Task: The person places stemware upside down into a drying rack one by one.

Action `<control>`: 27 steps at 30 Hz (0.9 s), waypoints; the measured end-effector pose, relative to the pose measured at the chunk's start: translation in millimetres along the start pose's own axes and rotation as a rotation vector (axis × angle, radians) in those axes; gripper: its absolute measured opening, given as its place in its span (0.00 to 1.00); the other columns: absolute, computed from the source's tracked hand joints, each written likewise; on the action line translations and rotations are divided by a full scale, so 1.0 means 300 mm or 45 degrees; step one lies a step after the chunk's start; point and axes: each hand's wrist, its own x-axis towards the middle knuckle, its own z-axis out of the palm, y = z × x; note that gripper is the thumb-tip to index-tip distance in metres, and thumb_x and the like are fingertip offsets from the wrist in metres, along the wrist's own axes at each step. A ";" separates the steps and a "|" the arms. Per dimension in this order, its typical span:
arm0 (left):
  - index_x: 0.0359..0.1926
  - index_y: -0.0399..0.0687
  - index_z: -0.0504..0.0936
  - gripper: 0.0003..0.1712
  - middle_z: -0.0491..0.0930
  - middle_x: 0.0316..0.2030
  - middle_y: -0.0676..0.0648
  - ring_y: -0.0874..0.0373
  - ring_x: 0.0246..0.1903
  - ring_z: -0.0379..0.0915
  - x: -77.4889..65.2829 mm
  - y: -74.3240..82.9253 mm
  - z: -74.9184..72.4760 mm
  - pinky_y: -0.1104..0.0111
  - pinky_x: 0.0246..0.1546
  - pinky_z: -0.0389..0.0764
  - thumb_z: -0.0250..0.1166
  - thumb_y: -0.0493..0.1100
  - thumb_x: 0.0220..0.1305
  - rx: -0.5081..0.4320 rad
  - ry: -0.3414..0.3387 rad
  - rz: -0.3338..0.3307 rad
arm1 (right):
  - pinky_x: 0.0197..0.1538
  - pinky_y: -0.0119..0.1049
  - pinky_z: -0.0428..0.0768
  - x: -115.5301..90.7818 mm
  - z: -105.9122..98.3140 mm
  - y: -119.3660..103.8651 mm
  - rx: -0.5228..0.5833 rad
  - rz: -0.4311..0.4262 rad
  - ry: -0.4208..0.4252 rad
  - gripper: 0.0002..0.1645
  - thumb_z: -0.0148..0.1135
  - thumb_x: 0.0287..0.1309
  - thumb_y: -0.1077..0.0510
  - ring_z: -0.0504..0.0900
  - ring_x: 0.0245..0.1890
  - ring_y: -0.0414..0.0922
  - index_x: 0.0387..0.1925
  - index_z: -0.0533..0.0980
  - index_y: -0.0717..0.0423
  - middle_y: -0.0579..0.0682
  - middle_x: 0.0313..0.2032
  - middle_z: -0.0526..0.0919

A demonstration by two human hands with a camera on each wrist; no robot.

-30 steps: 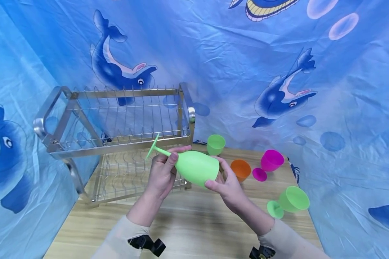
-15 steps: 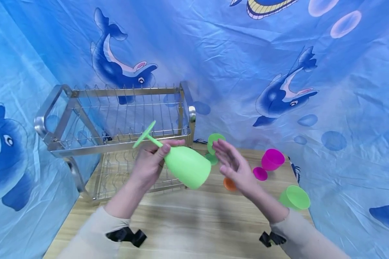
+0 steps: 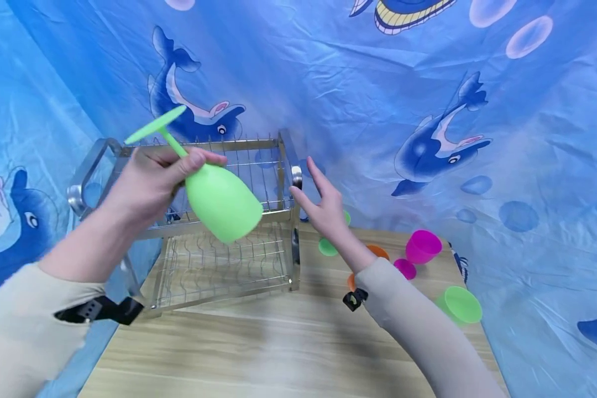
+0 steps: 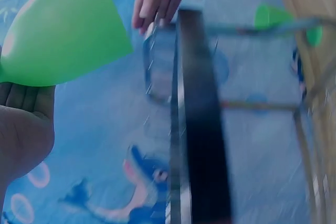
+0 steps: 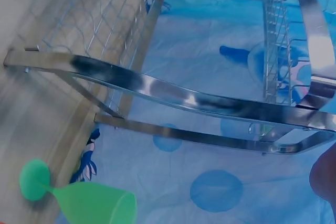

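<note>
Clearly, the left hand (image 3: 153, 179) grips the goblet (image 3: 223, 205); the outspread right hand (image 3: 324, 209), apart from it, maybe touches the rack (image 3: 278, 216).

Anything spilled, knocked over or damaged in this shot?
Nothing stands out. One green goblet is tilted mouth-down, but the left hand grips it. The rack and pink goblet stand upright on the table; I see no spill or damage. The right sleeve partly hides the orange goblet.
</note>
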 end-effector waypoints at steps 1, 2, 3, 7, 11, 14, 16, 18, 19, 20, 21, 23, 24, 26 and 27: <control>0.55 0.35 0.89 0.15 0.91 0.50 0.45 0.53 0.62 0.80 0.010 0.014 -0.021 0.71 0.56 0.85 0.68 0.42 0.76 0.011 0.012 -0.001 | 0.80 0.38 0.64 0.012 0.009 0.002 -0.028 0.005 0.003 0.46 0.69 0.73 0.51 0.62 0.80 0.45 0.84 0.58 0.53 0.52 0.81 0.62; 0.55 0.35 0.89 0.15 0.91 0.49 0.45 0.53 0.61 0.81 0.021 0.027 -0.043 0.72 0.55 0.85 0.68 0.41 0.75 0.020 0.031 0.002 | 0.80 0.37 0.64 0.023 0.016 0.003 -0.033 0.020 0.003 0.47 0.70 0.73 0.50 0.62 0.80 0.44 0.84 0.58 0.51 0.50 0.81 0.62; 0.55 0.34 0.89 0.16 0.92 0.48 0.45 0.54 0.60 0.82 0.032 0.039 -0.065 0.72 0.54 0.86 0.69 0.42 0.75 0.024 0.043 0.002 | 0.80 0.36 0.64 0.032 0.023 0.004 -0.027 0.040 0.003 0.47 0.70 0.73 0.50 0.62 0.80 0.44 0.84 0.58 0.50 0.49 0.81 0.62; 0.55 0.34 0.89 0.18 0.92 0.47 0.46 0.56 0.56 0.84 0.080 0.073 -0.169 0.74 0.49 0.87 0.71 0.43 0.73 0.059 0.094 -0.006 | 0.78 0.35 0.66 0.055 0.045 0.002 0.039 0.114 0.000 0.48 0.72 0.72 0.49 0.63 0.80 0.43 0.84 0.59 0.48 0.46 0.81 0.62; 0.59 0.42 0.89 0.20 0.91 0.49 0.55 0.59 0.64 0.77 0.128 0.086 -0.287 0.78 0.57 0.81 0.69 0.49 0.74 0.312 0.168 -0.079 | 0.77 0.35 0.68 0.064 0.063 0.001 0.058 0.162 0.014 0.48 0.72 0.71 0.49 0.65 0.79 0.46 0.83 0.59 0.48 0.47 0.81 0.63; 0.63 0.51 0.88 0.22 0.90 0.49 0.65 0.62 0.69 0.71 0.147 0.076 -0.375 0.73 0.75 0.65 0.66 0.54 0.76 0.592 0.213 -0.135 | 0.74 0.35 0.72 0.064 0.076 0.005 0.019 0.178 0.032 0.46 0.71 0.72 0.50 0.73 0.74 0.48 0.83 0.60 0.48 0.50 0.79 0.66; 0.65 0.54 0.86 0.22 0.89 0.48 0.69 0.65 0.69 0.70 0.151 0.061 -0.430 0.65 0.82 0.54 0.65 0.56 0.77 0.704 0.229 -0.162 | 0.70 0.37 0.77 0.062 0.083 0.009 -0.002 0.183 0.042 0.44 0.70 0.73 0.51 0.82 0.66 0.49 0.83 0.60 0.47 0.52 0.77 0.70; 0.65 0.54 0.86 0.22 0.88 0.46 0.72 0.68 0.66 0.72 0.154 0.044 -0.478 0.58 0.84 0.48 0.65 0.56 0.77 0.760 0.247 -0.175 | 0.65 0.38 0.81 0.059 0.090 0.012 -0.015 0.181 0.049 0.44 0.69 0.74 0.51 0.87 0.55 0.49 0.83 0.60 0.47 0.54 0.76 0.72; 0.65 0.55 0.86 0.22 0.88 0.45 0.72 0.69 0.65 0.72 0.156 0.035 -0.499 0.57 0.84 0.47 0.66 0.56 0.77 0.770 0.260 -0.181 | 0.63 0.39 0.82 0.058 0.093 0.014 -0.013 0.176 0.052 0.44 0.69 0.74 0.51 0.88 0.50 0.49 0.83 0.60 0.47 0.54 0.76 0.72; 0.64 0.55 0.87 0.22 0.88 0.44 0.73 0.69 0.65 0.72 0.158 0.027 -0.519 0.56 0.84 0.46 0.66 0.56 0.77 0.777 0.271 -0.189 | 0.61 0.41 0.83 0.057 0.096 0.015 -0.003 0.173 0.053 0.43 0.68 0.74 0.51 0.89 0.47 0.49 0.83 0.60 0.47 0.55 0.75 0.73; 0.64 0.56 0.87 0.21 0.87 0.43 0.74 0.69 0.65 0.71 0.161 0.017 -0.536 0.54 0.84 0.45 0.67 0.57 0.76 0.788 0.281 -0.198 | 0.59 0.42 0.84 0.056 0.098 0.017 0.006 0.168 0.057 0.43 0.68 0.75 0.52 0.89 0.45 0.48 0.83 0.60 0.47 0.55 0.76 0.73; 0.62 0.58 0.88 0.21 0.87 0.42 0.76 0.66 0.67 0.69 0.169 -0.001 -0.563 0.52 0.84 0.42 0.68 0.58 0.75 0.798 0.306 -0.222 | 0.55 0.43 0.85 0.055 0.101 0.020 0.018 0.156 0.066 0.43 0.68 0.75 0.53 0.88 0.43 0.46 0.83 0.60 0.47 0.57 0.74 0.75; 0.62 0.59 0.88 0.22 0.86 0.41 0.77 0.64 0.69 0.68 0.173 -0.010 -0.574 0.50 0.84 0.42 0.68 0.59 0.74 0.809 0.318 -0.235 | 0.53 0.43 0.85 0.054 0.101 0.022 0.029 0.149 0.071 0.43 0.68 0.75 0.53 0.87 0.42 0.46 0.83 0.60 0.48 0.58 0.72 0.77; 0.60 0.63 0.89 0.21 0.84 0.39 0.78 0.61 0.70 0.66 0.183 -0.026 -0.592 0.47 0.84 0.43 0.69 0.61 0.72 0.841 0.339 -0.267 | 0.46 0.42 0.84 0.054 0.101 0.024 0.039 0.137 0.078 0.43 0.68 0.75 0.54 0.85 0.39 0.46 0.83 0.60 0.47 0.59 0.63 0.83; 0.60 0.63 0.89 0.21 0.83 0.39 0.78 0.60 0.69 0.66 0.189 -0.033 -0.598 0.46 0.83 0.45 0.70 0.62 0.72 0.852 0.345 -0.272 | 0.45 0.40 0.83 0.054 0.101 0.026 0.038 0.127 0.083 0.43 0.68 0.75 0.54 0.84 0.37 0.46 0.83 0.60 0.48 0.59 0.57 0.85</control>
